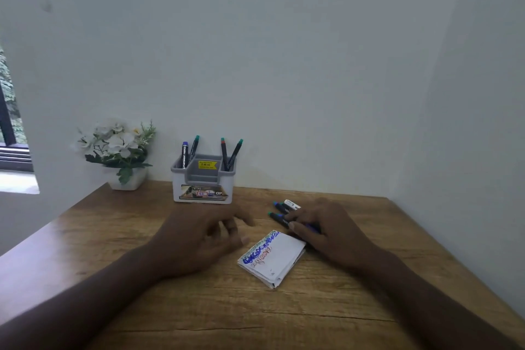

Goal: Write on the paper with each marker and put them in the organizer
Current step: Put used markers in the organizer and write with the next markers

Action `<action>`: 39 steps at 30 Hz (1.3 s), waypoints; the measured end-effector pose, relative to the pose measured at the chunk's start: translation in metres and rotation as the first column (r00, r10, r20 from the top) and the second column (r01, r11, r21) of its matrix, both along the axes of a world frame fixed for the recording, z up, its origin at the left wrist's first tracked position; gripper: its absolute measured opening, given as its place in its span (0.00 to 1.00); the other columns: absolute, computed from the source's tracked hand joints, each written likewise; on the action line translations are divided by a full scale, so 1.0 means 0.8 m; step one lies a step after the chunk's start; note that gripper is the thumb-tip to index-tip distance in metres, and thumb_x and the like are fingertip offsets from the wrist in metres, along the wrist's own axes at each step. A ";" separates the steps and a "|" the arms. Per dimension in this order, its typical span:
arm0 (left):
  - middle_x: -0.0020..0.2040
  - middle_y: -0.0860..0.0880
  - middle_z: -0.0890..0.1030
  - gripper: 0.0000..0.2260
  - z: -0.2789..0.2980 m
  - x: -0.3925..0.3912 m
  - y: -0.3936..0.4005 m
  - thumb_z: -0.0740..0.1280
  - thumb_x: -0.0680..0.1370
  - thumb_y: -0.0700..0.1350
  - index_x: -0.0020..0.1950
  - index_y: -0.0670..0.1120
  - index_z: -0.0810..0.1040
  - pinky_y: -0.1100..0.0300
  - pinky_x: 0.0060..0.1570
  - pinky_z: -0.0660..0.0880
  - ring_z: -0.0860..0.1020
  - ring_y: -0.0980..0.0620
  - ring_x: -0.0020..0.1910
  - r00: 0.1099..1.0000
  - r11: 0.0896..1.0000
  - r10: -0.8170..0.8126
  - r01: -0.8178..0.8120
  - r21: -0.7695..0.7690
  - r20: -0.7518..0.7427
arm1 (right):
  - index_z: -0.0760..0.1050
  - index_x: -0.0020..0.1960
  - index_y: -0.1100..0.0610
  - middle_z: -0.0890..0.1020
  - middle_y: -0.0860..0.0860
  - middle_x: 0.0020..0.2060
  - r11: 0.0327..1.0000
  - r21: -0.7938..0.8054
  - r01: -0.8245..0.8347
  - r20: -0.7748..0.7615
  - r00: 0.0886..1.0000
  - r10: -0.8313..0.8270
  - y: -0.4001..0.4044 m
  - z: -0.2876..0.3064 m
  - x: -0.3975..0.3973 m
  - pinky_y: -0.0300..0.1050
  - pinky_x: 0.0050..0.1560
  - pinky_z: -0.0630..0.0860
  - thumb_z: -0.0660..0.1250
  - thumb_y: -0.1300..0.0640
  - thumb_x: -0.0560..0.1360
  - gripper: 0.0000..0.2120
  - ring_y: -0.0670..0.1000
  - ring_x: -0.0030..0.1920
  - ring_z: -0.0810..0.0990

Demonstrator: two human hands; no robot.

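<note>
A folded white paper (277,260) with blue, green and red scribbles lies on the wooden desk between my hands. My right hand (326,229) lies over a cluster of markers (279,212) just beyond the paper, fingers curled on a blue one. A white marker (292,204) lies at the cluster's far side. My left hand (203,234) hovers left of the paper, fingers relaxed and holding nothing. The grey-and-white organizer (203,183) stands against the wall with several markers upright in its two outer slots.
A white pot of artificial white flowers (120,150) stands at the desk's back left corner. The wall closes off the back, and another wall runs along the right edge of the desk (199,307).
</note>
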State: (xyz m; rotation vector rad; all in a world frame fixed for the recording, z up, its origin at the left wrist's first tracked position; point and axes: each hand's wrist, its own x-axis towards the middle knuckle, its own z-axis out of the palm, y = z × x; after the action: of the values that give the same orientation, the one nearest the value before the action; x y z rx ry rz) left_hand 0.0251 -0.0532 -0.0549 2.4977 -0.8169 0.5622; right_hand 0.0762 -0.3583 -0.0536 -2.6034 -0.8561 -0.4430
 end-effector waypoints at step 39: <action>0.51 0.65 0.75 0.14 -0.007 -0.007 -0.018 0.48 0.85 0.62 0.60 0.62 0.70 0.65 0.50 0.72 0.75 0.63 0.51 0.990 0.989 -0.103 0.112 0.094 -0.093 | 0.82 0.56 0.42 0.85 0.36 0.52 0.820 0.571 -0.050 -0.261 0.936 0.238 0.087 0.005 -0.090 0.37 0.54 0.82 0.66 0.48 0.82 0.07 0.37 0.55 0.83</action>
State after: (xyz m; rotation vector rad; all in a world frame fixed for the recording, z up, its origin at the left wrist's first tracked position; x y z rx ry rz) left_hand 0.0192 -0.0675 -0.0606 2.5292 -0.9600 0.3804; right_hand 0.0045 -0.2890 -0.0498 -1.9743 -0.6784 -0.1743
